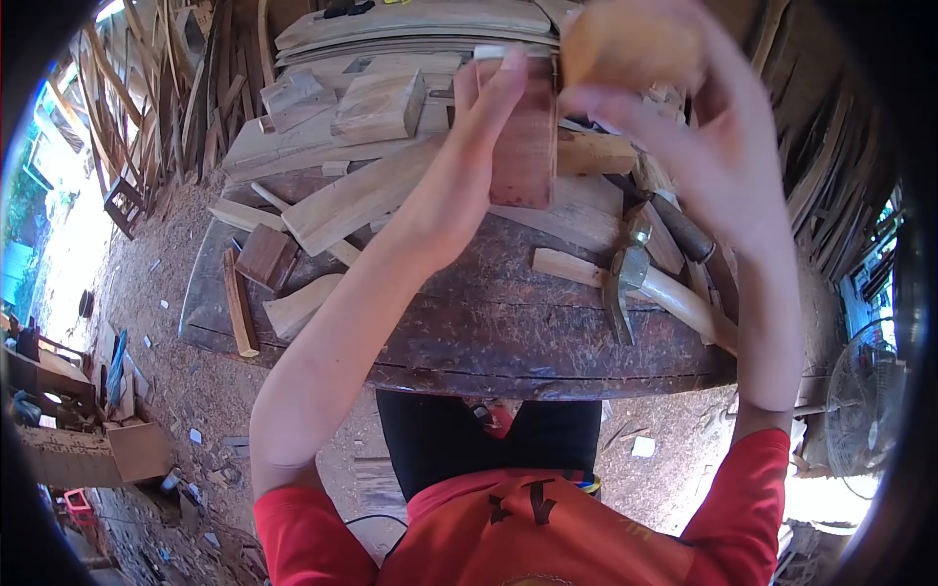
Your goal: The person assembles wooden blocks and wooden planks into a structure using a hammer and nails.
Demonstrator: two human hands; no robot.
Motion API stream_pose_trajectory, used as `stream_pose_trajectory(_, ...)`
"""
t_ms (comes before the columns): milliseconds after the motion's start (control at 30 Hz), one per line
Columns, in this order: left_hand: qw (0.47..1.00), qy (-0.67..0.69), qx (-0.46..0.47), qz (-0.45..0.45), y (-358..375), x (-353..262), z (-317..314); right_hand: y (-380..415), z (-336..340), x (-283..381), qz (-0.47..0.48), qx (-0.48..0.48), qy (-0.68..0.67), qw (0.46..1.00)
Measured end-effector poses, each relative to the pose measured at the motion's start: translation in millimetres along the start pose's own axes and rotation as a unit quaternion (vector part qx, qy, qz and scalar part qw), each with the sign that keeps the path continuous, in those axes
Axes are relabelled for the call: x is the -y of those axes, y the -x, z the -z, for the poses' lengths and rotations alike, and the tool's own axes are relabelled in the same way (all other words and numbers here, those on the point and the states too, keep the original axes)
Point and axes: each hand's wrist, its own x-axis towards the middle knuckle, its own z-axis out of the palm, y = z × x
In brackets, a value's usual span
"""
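Note:
My left hand [481, 117] is wrapped round a smooth reddish-brown wooden block [526, 156], held upright over the far half of the bench, thumb near its top. A pale piece [498, 52] shows at the block's upper end. Close by on the right, my right hand [699, 137] grips a rounded yellow-brown wooden block [633, 44], smeared by motion and partly beyond the top edge of the view. Below my right hand lies a claw hammer [628, 278] with a pale wooden handle. A dark-handled tool [682, 227] lies beside it.
The worn dark bench [469, 332] carries several offcuts, among them a thick pale block [379, 105], a dark red block [267, 257] and a narrow strip [239, 305]. Long boards [415, 29] are stacked at the back. A fan [865, 396] stands at right.

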Motion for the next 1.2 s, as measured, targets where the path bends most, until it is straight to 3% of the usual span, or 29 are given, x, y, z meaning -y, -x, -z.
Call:
stream_pose_trajectory(33,0.999,0.036,-0.017,0.013,4,-1,-7,1,-9,3,0.053,-0.006,0.127,0.991)
stream_pose_trajectory(67,0.996,0.072,-0.034,0.027,6,-2,-10,-3,-9,13,0.103,0.031,0.163,0.981)
stream_pose_trajectory(167,0.995,0.095,-0.024,0.027,2,-9,-5,0,-11,16,0.19,0.025,0.316,0.929)
stream_pose_trajectory(200,0.993,0.116,-0.011,0.028,2,-10,-5,3,-13,22,0.18,0.022,0.354,0.918)
stream_pose_trajectory(400,0.99,0.136,0.006,0.033,4,-14,-5,21,-18,15,0.217,0.034,0.404,0.888)
stream_pose_trajectory(500,0.991,0.127,-0.004,0.028,1,-4,-6,26,-18,14,0.201,0.03,0.385,0.9)
stream_pose_trajectory(567,0.99,0.133,-0.039,0.023,-2,4,-7,29,-14,9,0.151,0.024,0.305,0.94)
stream_pose_trajectory(667,0.994,0.033,-0.049,-0.087,-4,7,0,41,-21,6,-0.08,-0.027,0.0,0.996)
stream_pose_trajectory(733,0.974,-0.093,-0.093,-0.187,-3,4,1,44,-20,5,-0.239,-0.029,-0.297,0.924)
stream_pose_trajectory(767,0.953,-0.156,-0.114,-0.233,-2,2,0,44,-22,10,-0.256,-0.029,-0.281,0.924)
stream_pose_trajectory(833,0.958,-0.154,-0.101,-0.22,6,-3,-10,46,-33,24,-0.293,-0.032,-0.248,0.923)
stream_pose_trajectory(867,0.961,-0.152,-0.093,-0.212,8,-4,-15,54,-44,16,-0.262,-0.045,-0.287,0.92)
stream_pose_trajectory(967,0.965,-0.129,-0.065,-0.217,5,-1,-13,56,-40,21,-0.27,-0.02,-0.199,0.942)
stream_pose_trajectory(1200,0.958,-0.157,-0.077,-0.229,2,8,-11,68,-45,8,-0.183,-0.03,-0.042,0.982)
